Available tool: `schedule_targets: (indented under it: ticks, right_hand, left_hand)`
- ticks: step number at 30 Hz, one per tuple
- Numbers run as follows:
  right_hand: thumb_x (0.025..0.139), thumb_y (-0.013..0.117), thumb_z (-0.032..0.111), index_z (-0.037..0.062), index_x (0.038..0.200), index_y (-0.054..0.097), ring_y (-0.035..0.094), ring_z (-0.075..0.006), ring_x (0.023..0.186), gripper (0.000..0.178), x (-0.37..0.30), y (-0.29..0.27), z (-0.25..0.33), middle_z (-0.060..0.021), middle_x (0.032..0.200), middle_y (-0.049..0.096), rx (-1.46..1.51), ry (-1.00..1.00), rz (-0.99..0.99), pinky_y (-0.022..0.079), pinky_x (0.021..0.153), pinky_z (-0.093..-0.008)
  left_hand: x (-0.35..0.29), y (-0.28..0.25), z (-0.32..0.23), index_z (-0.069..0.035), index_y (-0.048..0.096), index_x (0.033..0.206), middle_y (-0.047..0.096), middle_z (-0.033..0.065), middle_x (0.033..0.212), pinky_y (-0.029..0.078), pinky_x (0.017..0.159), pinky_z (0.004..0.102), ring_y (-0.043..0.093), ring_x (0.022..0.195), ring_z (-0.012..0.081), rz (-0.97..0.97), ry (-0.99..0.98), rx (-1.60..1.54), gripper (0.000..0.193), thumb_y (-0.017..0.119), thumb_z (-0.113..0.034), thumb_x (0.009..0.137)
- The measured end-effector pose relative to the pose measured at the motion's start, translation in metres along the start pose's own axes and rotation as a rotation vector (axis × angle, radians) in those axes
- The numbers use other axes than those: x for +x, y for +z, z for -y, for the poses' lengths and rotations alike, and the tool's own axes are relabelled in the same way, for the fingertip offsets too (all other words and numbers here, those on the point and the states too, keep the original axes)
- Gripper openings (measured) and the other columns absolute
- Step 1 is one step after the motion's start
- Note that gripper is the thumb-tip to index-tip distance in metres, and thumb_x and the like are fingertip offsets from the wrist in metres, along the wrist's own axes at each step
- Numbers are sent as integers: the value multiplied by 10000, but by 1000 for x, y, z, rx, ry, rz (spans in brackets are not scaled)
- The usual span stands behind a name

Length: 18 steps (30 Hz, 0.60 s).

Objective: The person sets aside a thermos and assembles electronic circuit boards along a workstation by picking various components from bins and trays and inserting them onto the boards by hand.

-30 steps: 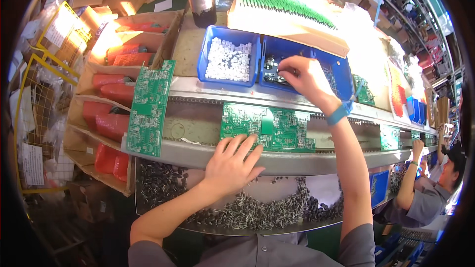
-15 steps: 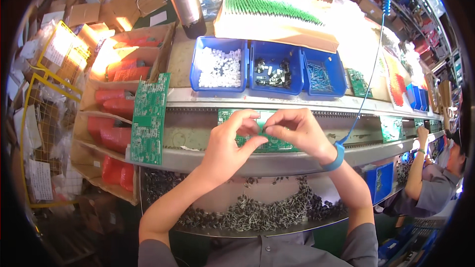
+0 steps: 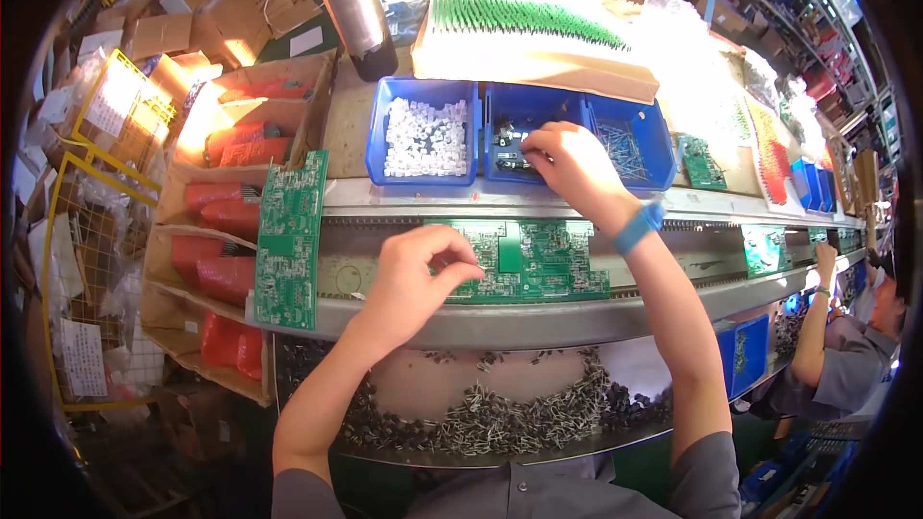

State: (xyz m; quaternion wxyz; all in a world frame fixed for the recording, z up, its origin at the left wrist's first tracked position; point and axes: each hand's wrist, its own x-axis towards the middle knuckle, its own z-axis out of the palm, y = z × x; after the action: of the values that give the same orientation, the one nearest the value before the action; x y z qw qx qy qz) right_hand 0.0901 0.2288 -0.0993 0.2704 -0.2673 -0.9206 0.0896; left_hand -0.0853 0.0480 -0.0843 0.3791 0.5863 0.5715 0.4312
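Observation:
A green circuit board (image 3: 553,259) lies in the conveyor track in front of me. My left hand (image 3: 418,274) is over the board's left end, thumb and forefinger curled into a pinch; whatever is between the tips is too small to make out. My right hand (image 3: 577,163), with a blue wrist strap (image 3: 639,227), reaches over the middle blue bin (image 3: 492,173), which holds small black and silver parts (image 3: 510,160). Its fingers are drawn together at the parts, and their grip is partly hidden.
A bin of white connectors (image 3: 426,139) stands left, one of thin-leaded parts (image 3: 620,149) right. Another board (image 3: 290,240) leans on the left carton. Loose black components (image 3: 500,418) fill the near tray. A steel flask (image 3: 354,14) stands behind. A co-worker (image 3: 846,346) sits at right.
My right hand has moved from above the board, up and away to the middle blue bin. My left hand has shifted slightly left and down, uncovering more of the board.

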Motion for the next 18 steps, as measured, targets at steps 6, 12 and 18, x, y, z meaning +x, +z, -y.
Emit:
schedule_targets:
  ticks: [6, 12, 18]
  right_hand:
    - [722, 590, 35, 6, 724, 596, 596, -347, 798, 30, 21, 34, -3, -151, 769, 612, -235, 26, 134, 495, 735, -441]
    - [687, 628, 67, 10, 756, 569, 574, -330, 859, 107, 22, 31, -4, -136, 807, 591, -241, -4, 194, 480, 776, -428]
    - [698, 657, 58, 0, 815, 577, 583, -347, 876, 153, 24, 23, -2, -155, 824, 587, -206, 61, 251, 482, 781, -439]
  left_hand:
    - [5, -16, 3, 29, 598, 780, 628, 34, 746, 497, 677, 230, 612, 712, 92, -145, -1, 43, 84, 680, 32, 764]
    - [3, -33, 17, 42, 662, 883, 669, 84, 856, 511, 697, 235, 636, 766, 123, -94, -80, 107, 108, 655, 27, 776]
    - [5, -39, 22, 26, 661, 883, 643, 91, 799, 483, 622, 269, 608, 678, 172, -37, 143, 403, 97, 649, 16, 787]
